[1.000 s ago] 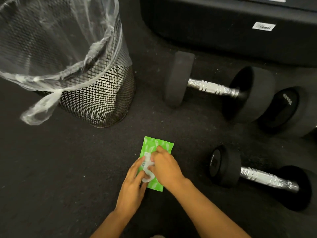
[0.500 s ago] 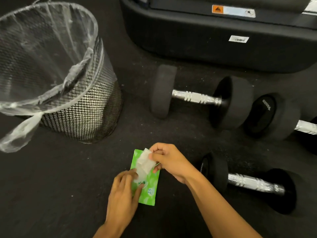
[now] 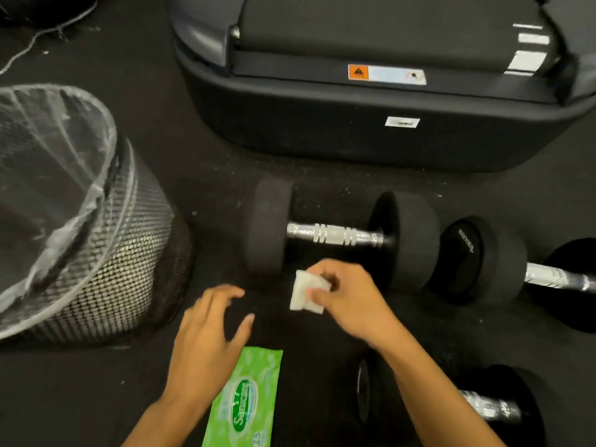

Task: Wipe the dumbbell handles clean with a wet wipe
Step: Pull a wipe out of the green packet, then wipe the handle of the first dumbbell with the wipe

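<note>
My right hand (image 3: pixel 350 300) pinches a folded white wet wipe (image 3: pixel 304 293) just in front of the big black dumbbell, whose chrome handle (image 3: pixel 335 235) lies a little beyond the wipe. My left hand (image 3: pixel 209 337) hovers with fingers spread above the floor, holding nothing, just beyond the green wipe pack (image 3: pixel 248 401). A second dumbbell's handle (image 3: pixel 558 280) shows at the right edge. A third dumbbell (image 3: pixel 490 411) lies at the bottom right, partly hidden behind my right forearm.
A black mesh bin (image 3: pixel 129 253) lined with a clear bag stands at the left. A dark machine base (image 3: pixel 371 137) with a warning sticker fills the back. The floor is black rubber matting.
My right hand has pulled the wipe free of the pack and carried it toward the big dumbbell. My left hand has let go of the pack and lifted. The view has tilted up.
</note>
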Tool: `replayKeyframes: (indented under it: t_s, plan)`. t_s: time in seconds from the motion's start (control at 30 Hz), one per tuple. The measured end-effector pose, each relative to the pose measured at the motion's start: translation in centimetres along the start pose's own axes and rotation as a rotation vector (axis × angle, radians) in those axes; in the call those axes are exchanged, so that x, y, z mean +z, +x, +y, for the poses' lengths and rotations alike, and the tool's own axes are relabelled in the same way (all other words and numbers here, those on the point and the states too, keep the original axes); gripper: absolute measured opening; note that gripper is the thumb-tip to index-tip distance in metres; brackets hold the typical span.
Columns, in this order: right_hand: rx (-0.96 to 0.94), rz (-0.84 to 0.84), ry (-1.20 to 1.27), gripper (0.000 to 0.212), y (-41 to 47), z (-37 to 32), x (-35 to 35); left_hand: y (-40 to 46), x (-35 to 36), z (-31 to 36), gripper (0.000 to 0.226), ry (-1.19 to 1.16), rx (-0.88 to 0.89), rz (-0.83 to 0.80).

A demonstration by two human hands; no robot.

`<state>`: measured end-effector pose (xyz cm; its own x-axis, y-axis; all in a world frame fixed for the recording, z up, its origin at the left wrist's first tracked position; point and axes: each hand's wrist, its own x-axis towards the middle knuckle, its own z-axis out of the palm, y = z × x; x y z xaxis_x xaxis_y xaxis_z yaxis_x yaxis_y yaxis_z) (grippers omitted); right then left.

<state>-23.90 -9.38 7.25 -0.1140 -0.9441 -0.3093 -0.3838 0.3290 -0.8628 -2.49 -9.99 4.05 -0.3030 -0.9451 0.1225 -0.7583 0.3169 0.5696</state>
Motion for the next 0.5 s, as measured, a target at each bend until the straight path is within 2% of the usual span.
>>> replayKeyframes:
  t_s: [0.07,0.13,0.2,0.27,0.37,0.43,0.5]
  plan:
    - [-0.053,0.219,-0.083,0.021,2.4,-1.2,-1.6,3.5,-1.3,1.7,0.032,-0.051,0.124,0.065]
    - [-0.134,0.394,-0.128,0.019,5.0,-2.3,-2.6,6.6,-1.9,2.9,0.039,-0.016,0.241,0.077]
    - [-0.170,0.437,-0.238,0.019,7.7,-2.9,-2.7,9.1,-1.6,3.6,0.051,0.054,0.303,0.048]
    - [-0.131,0.361,-0.405,0.017,9.7,-2.7,-2.1,10.5,-1.0,3.8,0.063,0.121,0.310,-0.005]
    - [-0.061,0.155,-0.602,0.020,11.2,-2.2,-1.5,11.5,0.1,3.7,0.068,0.144,0.290,-0.096]
    - [-0.079,0.032,-0.615,0.023,10.9,-1.9,-1.3,11.7,0.4,3.5,0.068,0.110,0.272,-0.131]
    - [-0.150,-0.016,-0.529,0.018,9.9,-1.3,-1.6,11.9,0.5,3.5,0.068,0.045,0.250,-0.148]
